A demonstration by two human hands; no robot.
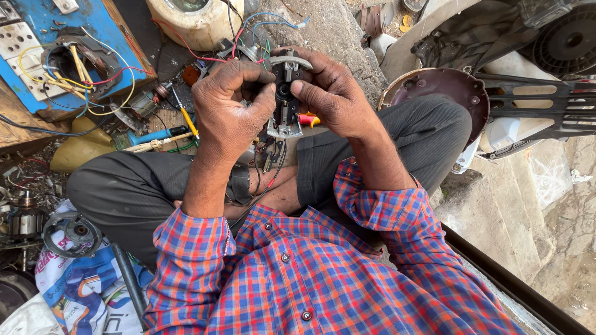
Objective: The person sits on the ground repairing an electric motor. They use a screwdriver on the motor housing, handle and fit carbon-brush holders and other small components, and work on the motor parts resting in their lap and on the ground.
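A person in a red and blue checked shirt (310, 273) is sitting cross-legged on the ground, seen from above, with grey trousers (397, 133) covering both knees. Both bare hands are raised over the lap, holding a small motor part (286, 93) between them, a black core inside a metal frame. The left hand (230, 111) is pinching the part's left edge with thumb and forefinger, the other fingers curling loosely. The right hand (332, 93) is gripping the right edge, its thumb pressing on the black centre. Thin wires (273, 170) are hanging from the part down toward the lap.

Judging from this hold, the part could slip, since only fingertips are bearing it, and it would be dropping into the clutter below. The dangling wires could be snagging on a finger and tearing loose if the part were turned sharply.

Beyond the hands, a yellow-handled screwdriver (188, 121) is lying on the ground. Farther left, a blue board (112, 25) is carrying a round coil (77, 62) with yellow and red wires. A cream tub (195, 22) is standing at the top, and a dark round cover (437, 90) is lying past the right knee.
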